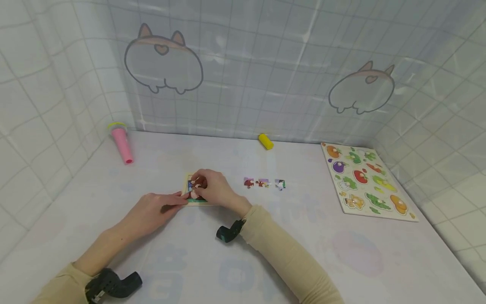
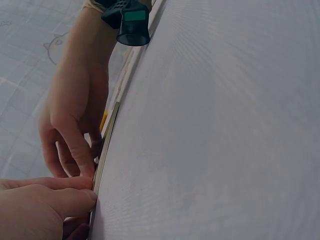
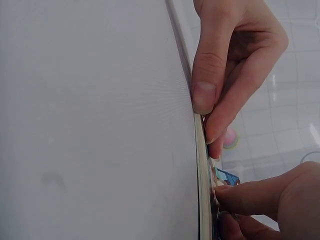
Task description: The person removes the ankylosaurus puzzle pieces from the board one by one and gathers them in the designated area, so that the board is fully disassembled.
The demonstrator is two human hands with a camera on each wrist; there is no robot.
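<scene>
A small jigsaw puzzle board (image 1: 197,203) with a pale frame lies on the table, its picture partly covered by my hands. At its near left corner my left hand (image 1: 153,211) holds the edge, thumb against the side and fingers on top in the right wrist view. My right hand (image 1: 216,188) reaches over the board with curled fingers. Between its thumb and fingers is a jigsaw piece (image 3: 227,176), its blue part tilted up from the board; most of it is hidden. Right of the board lie three loose jigsaw pieces (image 1: 263,183) in a row.
A pink tapered toy (image 1: 122,144) with a yellow-green rim lies at the back left. Near the back wall is a yellow cylinder (image 1: 265,141). A vegetable puzzle board (image 1: 364,214) occupies the right side. Tile-patterned sheets enclose the table on three sides.
</scene>
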